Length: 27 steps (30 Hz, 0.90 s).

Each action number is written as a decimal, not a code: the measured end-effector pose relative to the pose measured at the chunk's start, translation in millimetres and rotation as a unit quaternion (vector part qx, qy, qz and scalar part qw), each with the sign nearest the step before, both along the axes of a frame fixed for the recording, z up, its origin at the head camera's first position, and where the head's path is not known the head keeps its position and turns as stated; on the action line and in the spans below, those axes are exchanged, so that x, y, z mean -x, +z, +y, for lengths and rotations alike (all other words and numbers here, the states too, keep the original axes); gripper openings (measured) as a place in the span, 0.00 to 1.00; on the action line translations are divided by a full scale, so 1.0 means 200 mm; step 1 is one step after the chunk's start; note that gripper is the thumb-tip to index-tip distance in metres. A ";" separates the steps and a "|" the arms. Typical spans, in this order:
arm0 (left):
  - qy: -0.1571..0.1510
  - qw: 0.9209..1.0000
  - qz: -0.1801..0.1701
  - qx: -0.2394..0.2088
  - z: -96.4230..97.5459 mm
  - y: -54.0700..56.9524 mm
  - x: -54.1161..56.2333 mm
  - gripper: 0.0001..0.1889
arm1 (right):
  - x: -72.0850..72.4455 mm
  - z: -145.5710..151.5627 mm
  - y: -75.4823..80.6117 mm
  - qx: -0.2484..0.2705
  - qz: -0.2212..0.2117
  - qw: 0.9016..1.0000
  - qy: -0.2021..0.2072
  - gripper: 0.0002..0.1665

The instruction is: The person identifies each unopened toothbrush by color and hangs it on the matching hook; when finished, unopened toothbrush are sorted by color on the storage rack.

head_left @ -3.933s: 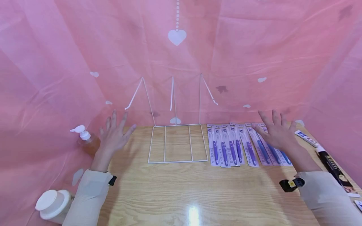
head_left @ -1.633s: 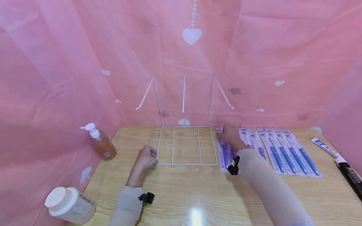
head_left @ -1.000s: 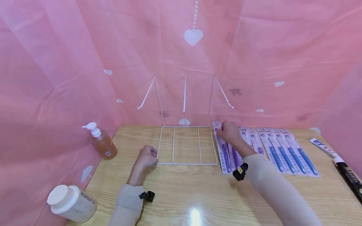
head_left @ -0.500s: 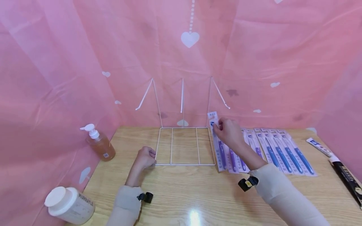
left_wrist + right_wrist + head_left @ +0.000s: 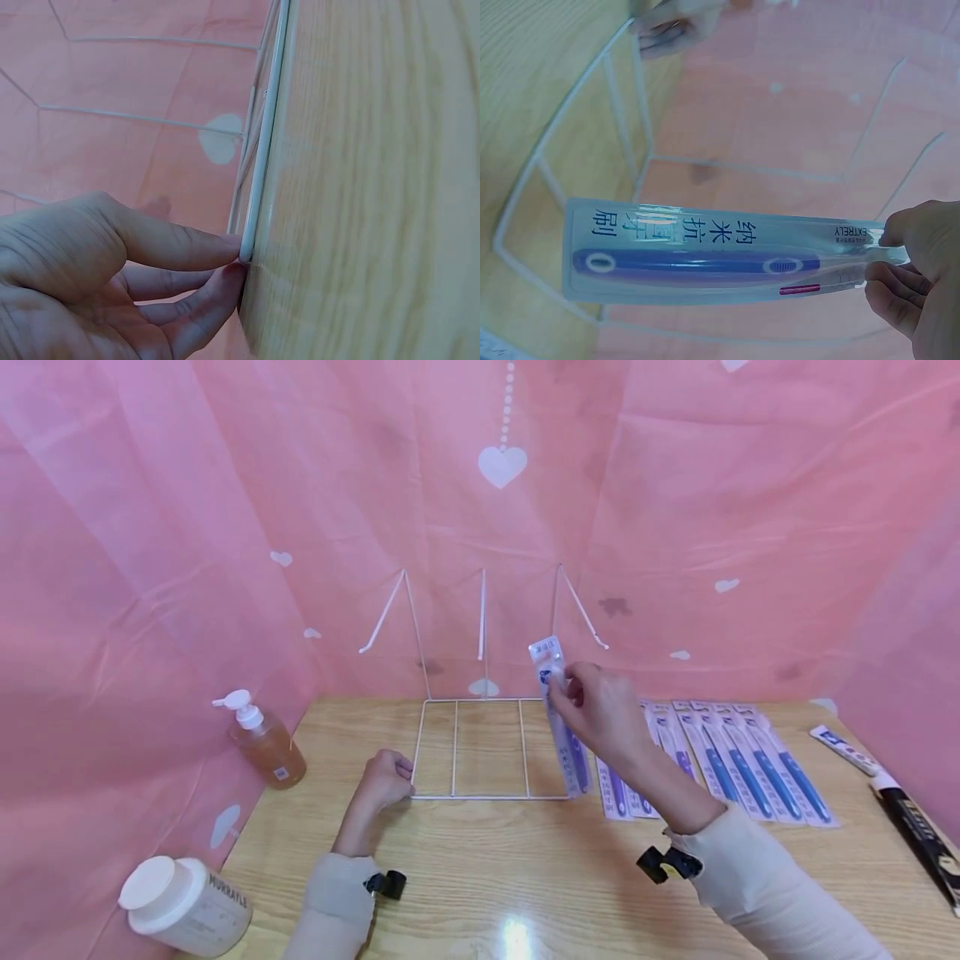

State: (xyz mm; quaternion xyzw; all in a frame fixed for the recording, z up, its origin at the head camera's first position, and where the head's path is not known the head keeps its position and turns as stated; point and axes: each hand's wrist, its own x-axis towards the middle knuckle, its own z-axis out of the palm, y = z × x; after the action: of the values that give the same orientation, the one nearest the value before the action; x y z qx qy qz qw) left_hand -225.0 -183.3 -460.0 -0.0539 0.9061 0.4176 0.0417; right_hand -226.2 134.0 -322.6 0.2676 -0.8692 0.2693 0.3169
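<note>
A white wire display rack point(image 5: 487, 797) stands against the pink cloth, with three hooked prongs over a flat wire base. My left hand point(image 5: 384, 779) pinches the base's front left corner; in the left wrist view, thumb point(image 5: 180, 246) and fingers meet at that wire corner. My right hand point(image 5: 607, 714) holds a packaged purple toothbrush point(image 5: 564, 743) by the upper part of its pack. Tilted, the pack overlaps the rack's right side, its top below the right prong. The right wrist view shows the toothbrush handle point(image 5: 697, 261) through clear plastic.
Several packaged toothbrushes, purple and blue point(image 5: 750, 768), lie in a row right of the rack. Farther right are a toothpaste tube point(image 5: 843, 750) and a black tube-shaped item point(image 5: 917, 835). An amber pump bottle point(image 5: 272, 750) and a white jar point(image 5: 191, 906) stand left.
My hands came down from hovering open; the left took the rack's corner and stays there. My right hand took the leftmost toothbrush pack, lifted it and carried it left over the rack.
</note>
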 end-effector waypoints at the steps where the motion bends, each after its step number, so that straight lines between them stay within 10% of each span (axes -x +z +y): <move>1: 0.001 1.000 0.000 -0.001 0.00 0.00 0.00 0.17 | -0.01 -0.01 0.02 0.001 0.008 1.000 0.007 0.07; 14: -0.001 1.000 0.004 -0.008 0.00 0.00 0.00 0.17 | -0.12 -0.19 0.19 -0.003 0.102 0.992 0.076 0.08; 27: 0.004 1.000 -0.004 -0.007 0.00 -0.01 0.01 0.17 | -0.10 -0.28 0.18 -0.012 0.089 0.990 0.112 0.11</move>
State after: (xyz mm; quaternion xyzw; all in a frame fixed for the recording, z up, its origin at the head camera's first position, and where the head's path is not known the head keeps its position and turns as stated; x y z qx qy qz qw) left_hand -226.5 -184.1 -461.9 -0.0589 0.9028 0.4239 0.0436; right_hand -206.7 77.2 -287.1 0.3901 -0.8051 0.2674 0.3580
